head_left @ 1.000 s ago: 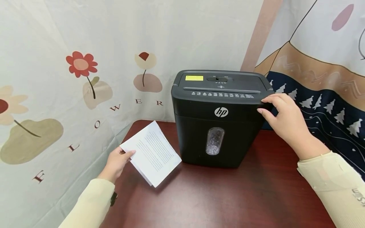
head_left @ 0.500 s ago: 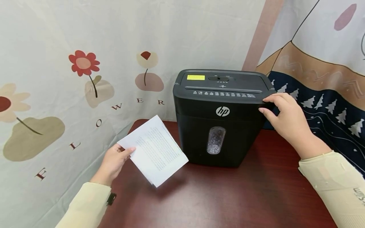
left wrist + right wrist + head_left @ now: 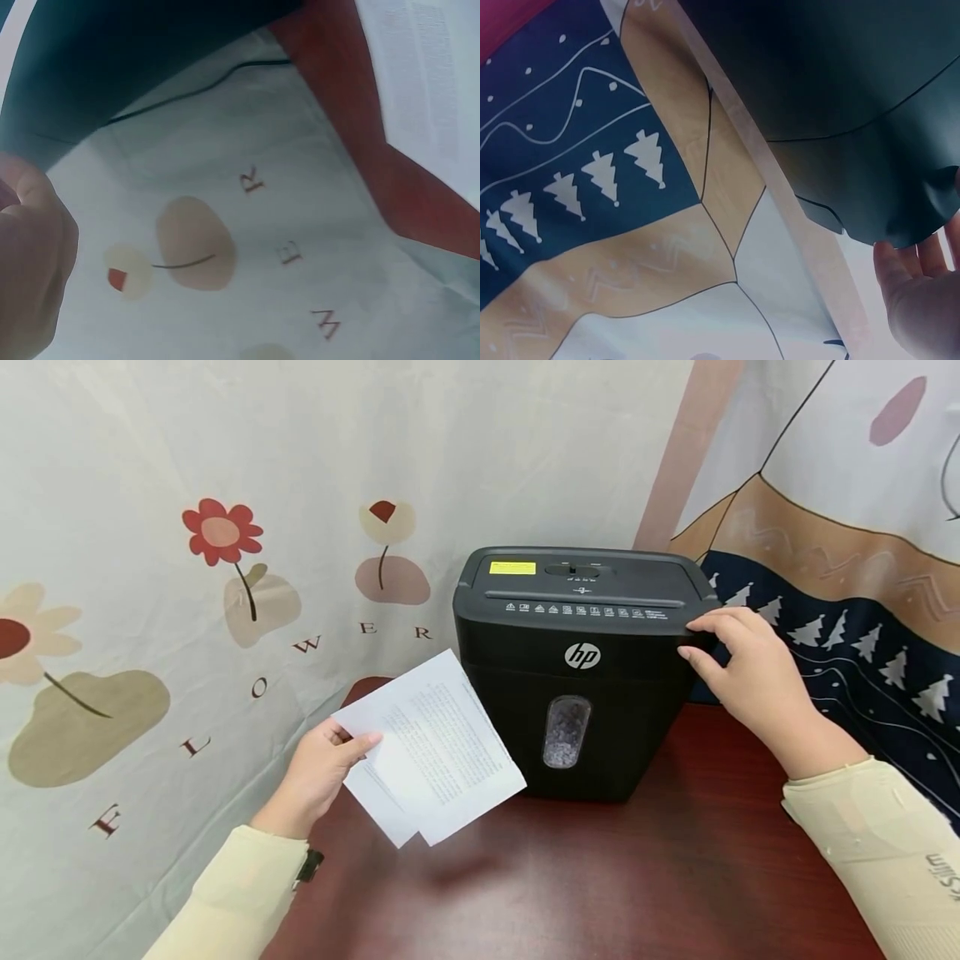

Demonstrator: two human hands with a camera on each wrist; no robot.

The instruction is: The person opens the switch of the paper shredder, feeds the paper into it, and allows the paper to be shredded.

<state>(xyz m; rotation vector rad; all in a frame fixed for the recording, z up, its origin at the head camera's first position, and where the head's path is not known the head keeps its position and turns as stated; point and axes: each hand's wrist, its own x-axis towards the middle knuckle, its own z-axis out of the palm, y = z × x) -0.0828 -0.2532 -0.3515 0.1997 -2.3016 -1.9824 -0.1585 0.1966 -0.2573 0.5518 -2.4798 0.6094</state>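
Observation:
In the head view, my left hand (image 3: 318,777) pinches folded printed sheets of paper (image 3: 442,752) between thumb and fingers, held over the table left of centre. A black HP paper shredder (image 3: 510,693) stands upright behind and to the right of the sheets. My right hand (image 3: 757,689) grips the shredder's top right corner, thumb on the front and fingers on the lid's edge. The right wrist view shows my fingertips against the dark shredder body (image 3: 855,90). In the left wrist view a printed sheet (image 3: 424,82) is at the right; whether it is the held one I cannot tell.
The shredder stands on a dark red wooden table (image 3: 555,877). A flower-printed curtain (image 3: 525,452) hangs close behind it and along the left, with a dark tree-patterned part (image 3: 855,610) at the right. A dark cable (image 3: 195,90) runs beside the shredder.
My left hand has moved the folded sheets to the right and slightly up, and they have fanned apart so a second lower corner shows. My right hand stays on the shredder's corner.

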